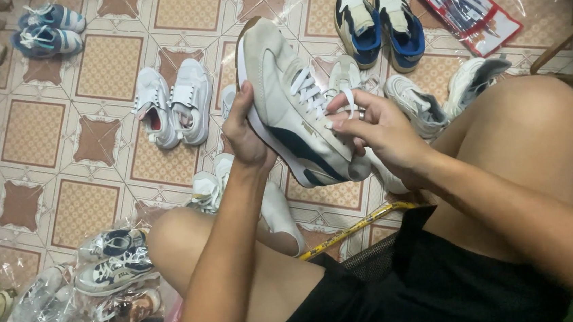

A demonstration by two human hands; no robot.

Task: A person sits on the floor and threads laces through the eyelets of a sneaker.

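I hold a cream and white sneaker [281,96] with a dark navy side stripe up in front of me, toe pointing away. My left hand [243,134] grips its sole from underneath. My right hand [369,127], with a ring on one finger, pinches the white laces [315,94] near the shoe's opening. My bare knees frame the view, and I sit low over a patterned tile floor [32,133].
Pairs of shoes lie around: white sneakers [173,102], a blue and white pair [378,24], a blue pair [48,30], grey ones [445,94]. Bagged shoes [110,263] pile at lower left. A red packet [468,3] lies at top right. A yellow strip [356,227] runs by my leg.
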